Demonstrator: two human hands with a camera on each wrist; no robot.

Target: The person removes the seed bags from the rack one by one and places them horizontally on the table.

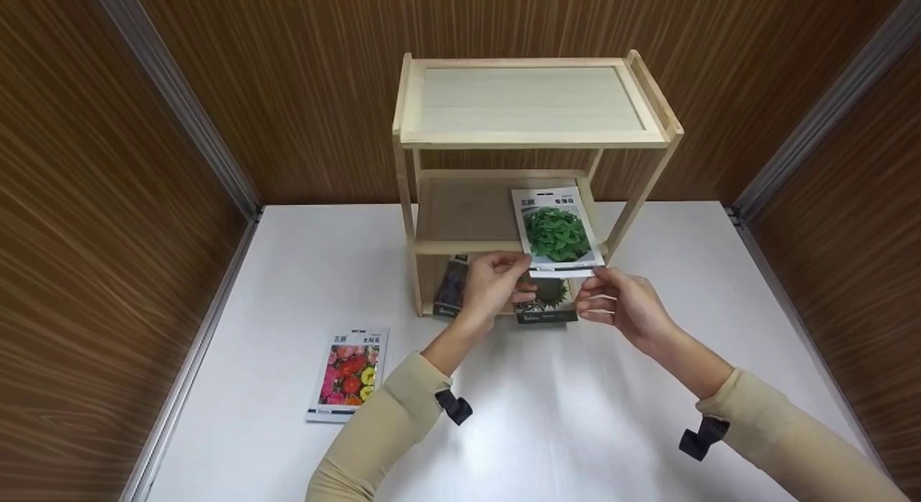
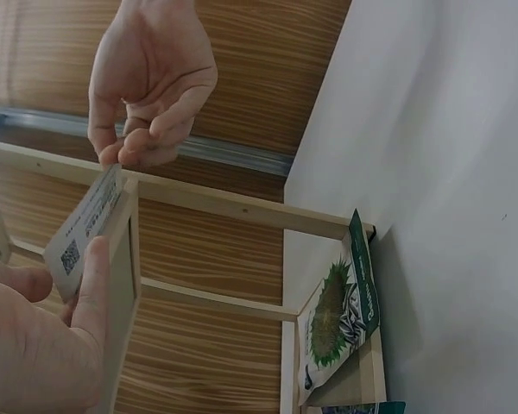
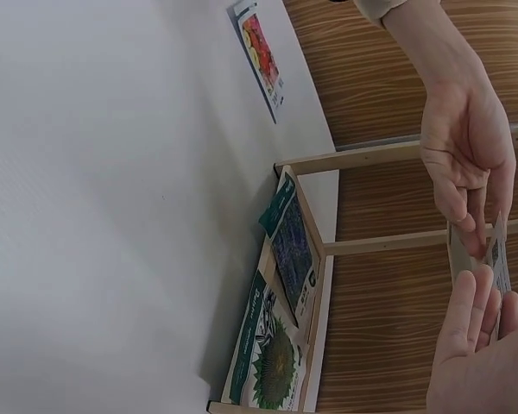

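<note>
A seed packet with a photo of green leaves (image 1: 557, 232) lies at the right side of the shelf rack's middle level, its lower end jutting past the front edge. My left hand (image 1: 493, 286) pinches the lower left corner between thumb and fingers. At the lower right corner, my right hand (image 1: 626, 304) pinches it too, its other fingers loosely curled beneath. The packet's printed back (image 2: 86, 228) faces the left wrist view. Below, on the bottom level, lean a packet with a spiky green plant (image 3: 274, 366) and a purple-flower packet (image 3: 293, 250).
The pale wooden rack (image 1: 532, 140) has three levels and stands against the brown wood-grain wall (image 1: 324, 92). A packet with red and yellow flowers (image 1: 350, 372) lies on the white table (image 1: 266, 286), left of my left forearm. Metal strips (image 1: 180, 92) edge the side walls.
</note>
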